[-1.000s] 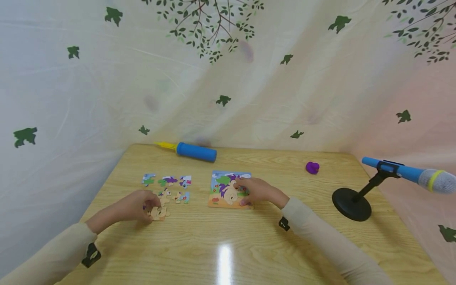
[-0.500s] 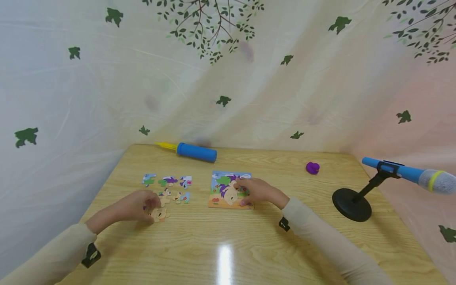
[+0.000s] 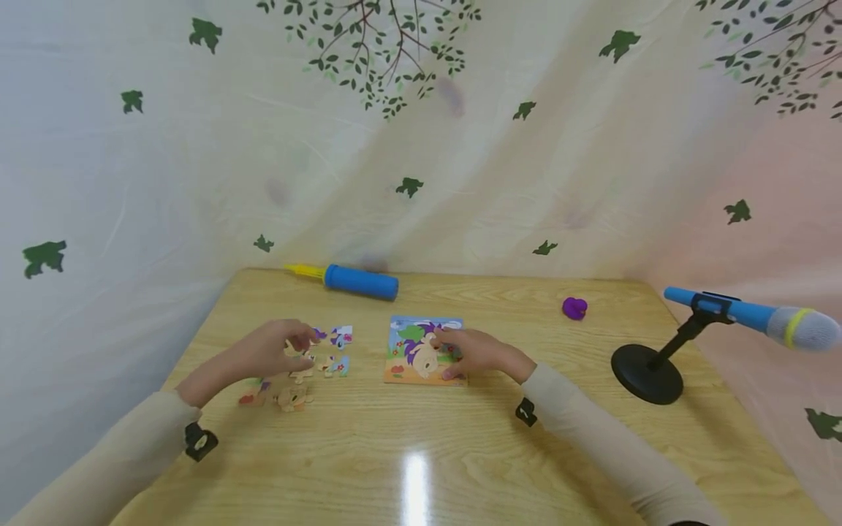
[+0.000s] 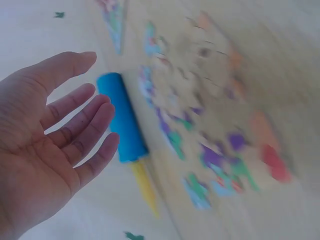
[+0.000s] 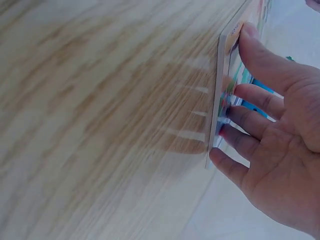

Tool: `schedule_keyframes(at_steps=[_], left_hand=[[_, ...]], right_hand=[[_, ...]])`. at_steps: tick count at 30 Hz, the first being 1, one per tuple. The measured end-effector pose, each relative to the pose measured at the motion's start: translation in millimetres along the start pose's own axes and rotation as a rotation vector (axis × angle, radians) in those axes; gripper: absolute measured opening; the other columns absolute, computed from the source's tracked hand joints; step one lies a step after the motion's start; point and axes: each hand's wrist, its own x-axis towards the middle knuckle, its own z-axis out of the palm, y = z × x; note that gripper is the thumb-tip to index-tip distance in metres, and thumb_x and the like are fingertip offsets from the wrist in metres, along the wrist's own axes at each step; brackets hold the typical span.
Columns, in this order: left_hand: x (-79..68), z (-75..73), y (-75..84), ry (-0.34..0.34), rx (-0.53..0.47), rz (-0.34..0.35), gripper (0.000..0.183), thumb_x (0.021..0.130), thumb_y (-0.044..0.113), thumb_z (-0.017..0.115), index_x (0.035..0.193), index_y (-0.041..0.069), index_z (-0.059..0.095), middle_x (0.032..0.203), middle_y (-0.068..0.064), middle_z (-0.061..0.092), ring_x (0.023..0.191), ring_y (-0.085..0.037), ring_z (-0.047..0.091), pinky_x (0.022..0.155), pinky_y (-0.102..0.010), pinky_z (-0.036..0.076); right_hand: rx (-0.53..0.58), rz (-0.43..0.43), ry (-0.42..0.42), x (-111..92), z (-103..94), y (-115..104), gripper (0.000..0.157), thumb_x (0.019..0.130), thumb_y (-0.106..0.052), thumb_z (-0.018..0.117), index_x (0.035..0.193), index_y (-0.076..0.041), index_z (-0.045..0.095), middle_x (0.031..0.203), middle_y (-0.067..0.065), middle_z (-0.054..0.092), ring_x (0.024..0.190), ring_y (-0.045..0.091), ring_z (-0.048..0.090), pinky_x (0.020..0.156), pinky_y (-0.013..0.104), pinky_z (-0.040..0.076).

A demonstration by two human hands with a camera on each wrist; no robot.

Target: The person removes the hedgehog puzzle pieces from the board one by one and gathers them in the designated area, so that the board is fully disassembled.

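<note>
My left hand [image 3: 272, 349] hovers over several loose jigsaw pieces [image 3: 291, 398] on the left of the table, partly hiding them. Its fingers are loosely bent with nothing between them, as the left wrist view shows the hand [image 4: 55, 135] apart from the pieces [image 4: 212, 65]. To the right lies a square picture puzzle board [image 3: 401, 369] with a purple-haired cartoon figure. My right hand [image 3: 483, 352] rests on the board's right side. In the right wrist view, its thumb and spread fingertips [image 5: 220, 155] touch the top of the board [image 5: 227, 47], which lies flat on the table.
A blue hand pump [image 3: 362, 281] with a yellow nozzle lies near the back edge. Further right sits a small purple rubber duck [image 3: 575, 308]. A blue microphone [image 3: 753, 315] on a black round-based stand [image 3: 647, 374] is at the right. A leaf-patterned cloth [image 3: 421, 146] hangs behind the table [image 3: 526, 467].
My left hand has lifted from the near-left pieces and moved up and right, away from me, uncovering pieces with red and purple parts. The right hand stays on the board.
</note>
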Motion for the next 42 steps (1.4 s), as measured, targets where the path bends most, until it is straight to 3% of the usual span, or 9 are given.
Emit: schedule_keyframes(at_steps=[6,15,19,23,26,29,34,39,42], left_hand=[[28.4,6.2,19.3,0.019,-0.039,0.079,0.027,0.09,0.016,0.077,0.113,0.004,0.07,0.102,-0.012,0.073,0.094,-0.028,0.068,0.086,-0.05,0.058],[69.9,35.7,50.3,0.002,-0.064,0.186,0.024,0.092,0.014,0.074,0.114,0.002,0.071,0.101,-0.011,0.072,0.092,-0.022,0.069,0.086,-0.046,0.058],[88.4,52.6,61.7,-0.031,-0.088,0.208,0.023,0.092,0.012,0.073,0.112,0.0,0.072,0.104,-0.013,0.073,0.092,-0.023,0.069,0.086,-0.043,0.059],[104.1,71.4,71.3,-0.078,-0.09,0.188,0.025,0.09,0.011,0.075,0.112,0.0,0.073,0.106,-0.013,0.073,0.094,-0.024,0.067,0.086,-0.039,0.058],[113.4,84.9,77.8,-0.099,-0.072,0.17,0.029,0.089,0.013,0.077,0.114,0.001,0.074,0.104,-0.01,0.074,0.093,-0.02,0.065,0.084,-0.033,0.056],[121.7,96.9,82.6,-0.095,-0.055,0.195,0.032,0.087,0.014,0.079,0.115,0.0,0.074,0.099,-0.01,0.073,0.087,-0.019,0.063,0.078,-0.029,0.054],[131.9,111.2,92.8,-0.086,-0.071,0.229,0.038,0.086,0.016,0.08,0.118,-0.002,0.072,0.106,-0.012,0.072,0.093,-0.021,0.063,0.08,-0.031,0.054],[140.3,122.9,99.9,-0.074,-0.036,0.283,0.035,0.083,0.015,0.079,0.113,-0.001,0.072,0.105,-0.011,0.07,0.092,-0.017,0.057,0.076,-0.024,0.049],[142.8,126.5,102.7,-0.066,-0.012,0.289,0.036,0.082,0.015,0.081,0.113,0.0,0.071,0.106,-0.011,0.068,0.093,-0.018,0.056,0.078,-0.027,0.049]], right_hand=[[0.058,-0.025,-0.005,-3,-2.9,2,0.065,0.092,-0.031,0.076,0.147,-0.007,0.053,0.162,0.017,0.038,0.15,0.039,0.034,0.121,0.054,0.032],[0.058,0.012,0.015,-7,-3.1,-1,0.067,0.09,-0.037,0.078,0.146,-0.009,0.054,0.159,0.019,0.041,0.148,0.041,0.037,0.119,0.058,0.034],[0.061,0.017,0.013,-7,-3.4,1,0.069,0.088,-0.038,0.08,0.146,-0.01,0.055,0.159,0.018,0.043,0.147,0.042,0.038,0.118,0.058,0.035],[0.077,0.013,-0.006,-7,-5.9,4,0.072,0.086,-0.037,0.082,0.147,-0.011,0.054,0.161,0.019,0.039,0.148,0.043,0.036,0.118,0.058,0.034],[0.089,0.001,-0.027,-7,-7.8,7,0.073,0.085,-0.036,0.083,0.148,-0.011,0.053,0.162,0.019,0.037,0.149,0.044,0.033,0.118,0.06,0.033],[0.104,-0.023,-0.048,-7,-9.8,10,0.073,0.085,-0.033,0.083,0.148,-0.011,0.053,0.161,0.018,0.039,0.15,0.043,0.031,0.118,0.061,0.033],[0.112,-0.06,-0.067,-7,-11.8,13,0.084,0.085,-0.032,0.084,0.153,-0.005,0.043,0.162,0.018,0.037,0.15,0.04,0.034,0.119,0.056,0.035],[0.107,-0.097,-0.072,-7,-12.0,15,0.096,0.084,-0.033,0.084,0.157,0.0,0.033,0.163,0.021,0.033,0.149,0.04,0.035,0.119,0.053,0.035],[0.111,-0.096,-0.076,-7,-13.0,15,0.098,0.083,-0.033,0.085,0.158,0.0,0.031,0.163,0.022,0.032,0.149,0.04,0.035,0.119,0.053,0.036]])
